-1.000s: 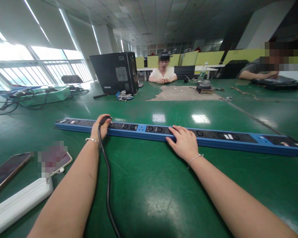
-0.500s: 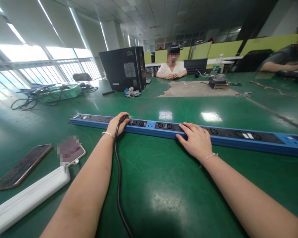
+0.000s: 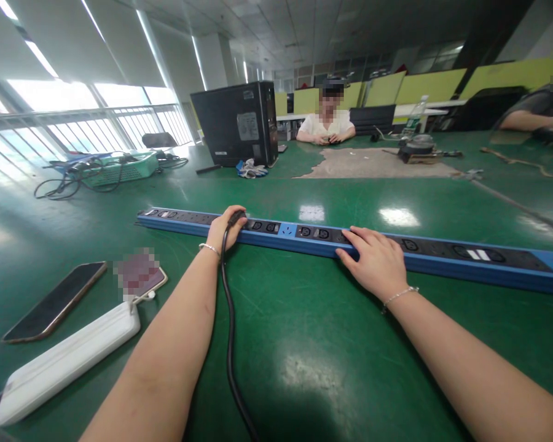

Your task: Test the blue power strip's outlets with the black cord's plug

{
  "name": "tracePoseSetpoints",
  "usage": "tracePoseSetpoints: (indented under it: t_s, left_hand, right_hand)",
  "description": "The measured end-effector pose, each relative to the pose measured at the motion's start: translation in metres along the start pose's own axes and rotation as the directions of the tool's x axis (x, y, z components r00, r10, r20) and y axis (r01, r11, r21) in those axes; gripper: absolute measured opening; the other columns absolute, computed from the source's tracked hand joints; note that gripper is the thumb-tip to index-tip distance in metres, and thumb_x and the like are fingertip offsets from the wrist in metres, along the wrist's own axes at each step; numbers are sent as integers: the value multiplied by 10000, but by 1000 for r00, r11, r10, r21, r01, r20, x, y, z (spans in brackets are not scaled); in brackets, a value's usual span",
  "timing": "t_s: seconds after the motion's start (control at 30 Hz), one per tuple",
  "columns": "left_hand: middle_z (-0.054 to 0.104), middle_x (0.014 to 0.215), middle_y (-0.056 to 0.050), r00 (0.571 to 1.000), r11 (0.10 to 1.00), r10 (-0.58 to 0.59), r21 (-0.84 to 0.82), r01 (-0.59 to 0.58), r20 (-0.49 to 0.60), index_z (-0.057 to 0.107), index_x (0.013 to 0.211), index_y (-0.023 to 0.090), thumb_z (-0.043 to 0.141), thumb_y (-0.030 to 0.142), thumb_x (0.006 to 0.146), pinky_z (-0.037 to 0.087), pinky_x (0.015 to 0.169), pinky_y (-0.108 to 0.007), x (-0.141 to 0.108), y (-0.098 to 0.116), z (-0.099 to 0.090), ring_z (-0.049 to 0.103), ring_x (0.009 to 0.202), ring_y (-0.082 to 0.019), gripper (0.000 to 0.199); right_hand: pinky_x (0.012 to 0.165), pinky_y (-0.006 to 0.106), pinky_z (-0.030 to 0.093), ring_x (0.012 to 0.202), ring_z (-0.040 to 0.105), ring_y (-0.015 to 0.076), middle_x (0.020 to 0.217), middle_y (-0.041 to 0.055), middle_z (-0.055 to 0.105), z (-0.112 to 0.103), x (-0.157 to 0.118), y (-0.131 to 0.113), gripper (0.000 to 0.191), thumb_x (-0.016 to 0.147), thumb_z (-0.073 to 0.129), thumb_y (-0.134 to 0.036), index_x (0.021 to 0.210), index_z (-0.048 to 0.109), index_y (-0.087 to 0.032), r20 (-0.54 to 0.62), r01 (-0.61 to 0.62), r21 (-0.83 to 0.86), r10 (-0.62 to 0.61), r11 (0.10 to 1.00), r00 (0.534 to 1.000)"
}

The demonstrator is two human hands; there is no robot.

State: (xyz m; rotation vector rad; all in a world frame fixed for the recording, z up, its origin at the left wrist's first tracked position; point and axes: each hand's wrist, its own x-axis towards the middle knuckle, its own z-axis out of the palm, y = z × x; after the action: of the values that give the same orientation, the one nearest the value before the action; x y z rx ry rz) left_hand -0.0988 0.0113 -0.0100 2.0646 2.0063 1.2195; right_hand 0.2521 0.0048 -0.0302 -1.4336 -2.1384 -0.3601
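A long blue-and-black power strip [image 3: 287, 231] lies across the green table, its rows of sockets facing up. My left hand [image 3: 222, 229] is closed around the black plug [image 3: 238, 216] of a power cord [image 3: 231, 325], right at the strip's top face. Whether the plug sits fully in a socket is hidden by the fingers. From the plug the cord runs down towards the near edge of the view. To the right of centre, my right hand [image 3: 378, 258] grips the strip, fingers over its top and thumb against the near side.
On the left lie a phone [image 3: 55, 302], a white power bank [image 3: 71, 359] and a card holder [image 3: 141, 276]. Farther back are a green basket [image 3: 124, 170] with cables, a black computer case [image 3: 235, 126] and gloves [image 3: 252, 169]. A person [image 3: 327, 126] sits opposite; another is far right.
The whole view has shifted slightly, so things appear a little farther right. Both hands keep their places on the plug and the strip.
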Motion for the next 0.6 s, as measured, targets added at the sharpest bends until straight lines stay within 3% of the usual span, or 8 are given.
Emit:
tracePoseSetpoints:
  t_s: [0.33, 0.5, 0.6]
  left_hand:
    - [662, 972, 0, 1000, 997, 18, 70, -20, 25, 566, 1103, 277, 514, 372, 812, 453, 843, -312, 1, 8, 5, 626, 894, -195, 311]
    - [671, 898, -5, 998, 998, -56, 22, 56, -23, 570, 1092, 272, 518, 390, 806, 467, 812, -327, 3, 0, 5, 628, 847, -196, 313]
    - [678, 886, -15, 999, 997, -40, -71, 38, -37, 569, 1078, 248, 516, 387, 803, 466, 835, -333, 4, -10, 3, 626, 852, -188, 312]
  right_hand:
    - [896, 441, 351, 1129, 486, 269, 1242, 60, 574, 0, 0, -1, 427, 850, 440, -457, 1197, 570, -246, 0, -4, -8, 4, 1000, 1000]
    - [908, 434, 346, 1139, 484, 258, 1261, 49, 564, -1, 0, -1, 424, 859, 431, -466, 1194, 566, -244, 9, -11, -25, 12, 1000, 1000]
    - [903, 432, 350, 1141, 484, 257, 1266, 49, 562, -1, 0, -1, 419, 857, 443, -461, 1195, 566, -247, 14, -10, -25, 10, 1000, 1000]
